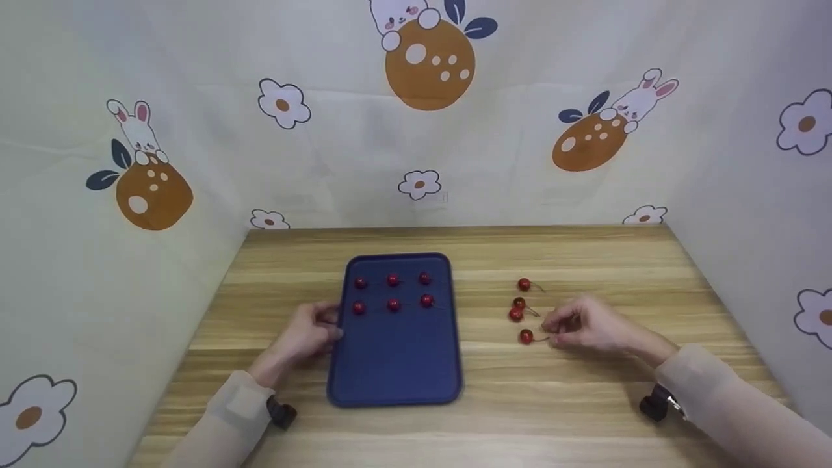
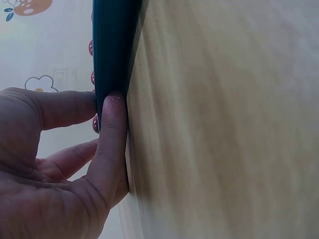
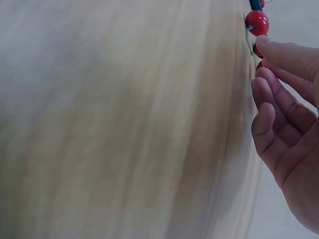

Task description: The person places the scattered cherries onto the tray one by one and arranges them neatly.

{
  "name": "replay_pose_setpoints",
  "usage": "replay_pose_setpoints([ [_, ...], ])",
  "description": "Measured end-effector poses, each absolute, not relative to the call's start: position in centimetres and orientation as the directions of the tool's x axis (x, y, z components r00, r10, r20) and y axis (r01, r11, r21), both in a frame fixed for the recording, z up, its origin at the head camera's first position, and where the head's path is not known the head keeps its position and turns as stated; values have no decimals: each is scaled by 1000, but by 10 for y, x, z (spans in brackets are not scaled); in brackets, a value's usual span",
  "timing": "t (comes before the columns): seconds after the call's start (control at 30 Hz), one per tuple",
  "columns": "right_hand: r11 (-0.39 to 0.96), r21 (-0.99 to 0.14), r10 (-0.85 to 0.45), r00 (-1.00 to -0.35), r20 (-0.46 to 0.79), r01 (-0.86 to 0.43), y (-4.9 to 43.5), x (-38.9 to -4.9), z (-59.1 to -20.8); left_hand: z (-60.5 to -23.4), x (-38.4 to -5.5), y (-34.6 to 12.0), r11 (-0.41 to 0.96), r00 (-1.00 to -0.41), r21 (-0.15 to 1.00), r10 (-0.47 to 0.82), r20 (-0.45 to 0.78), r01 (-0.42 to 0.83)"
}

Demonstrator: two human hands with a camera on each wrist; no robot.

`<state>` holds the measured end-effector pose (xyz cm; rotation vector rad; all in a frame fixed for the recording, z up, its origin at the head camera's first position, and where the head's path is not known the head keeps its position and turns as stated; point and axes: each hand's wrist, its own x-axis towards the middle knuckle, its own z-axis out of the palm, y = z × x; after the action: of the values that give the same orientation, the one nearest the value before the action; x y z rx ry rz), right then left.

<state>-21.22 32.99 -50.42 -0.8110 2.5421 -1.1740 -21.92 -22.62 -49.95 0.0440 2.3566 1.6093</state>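
Observation:
A dark blue tray (image 1: 396, 364) lies on the table with two rows of red cherries on its far half, one of them a cherry (image 1: 393, 304) in the nearer row. My left hand (image 1: 313, 330) holds the tray's left edge; in the left wrist view its fingers (image 2: 114, 112) lie against the side of the rim. Right of the tray lie several loose cherries with thin stems. My right hand (image 1: 588, 325) is beside the nearest loose cherry (image 1: 526, 336), its thumb and forefinger slightly apart at the stem's end. That cherry (image 3: 257, 22) also shows above the fingertips in the right wrist view.
Two loose cherries (image 1: 517, 314) lie close together, and another cherry (image 1: 524, 284) is farther back. The wood-grain table (image 1: 500, 416) is bordered at the back and sides by a printed cloth (image 1: 338, 156).

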Motion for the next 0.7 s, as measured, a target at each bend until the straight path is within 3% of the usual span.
replay_pose_setpoints([
  [0.23, 511, -721, -585, -804, 107, -468, 331, -211, -512, -500, -220, -229, 382, -959, 919, 211, -189, -97],
  [0.7, 500, -713, -595, -793, 129, -491, 326, -213, -513, -501, -220, -228, 405, -960, 906, 182, -213, -125],
])
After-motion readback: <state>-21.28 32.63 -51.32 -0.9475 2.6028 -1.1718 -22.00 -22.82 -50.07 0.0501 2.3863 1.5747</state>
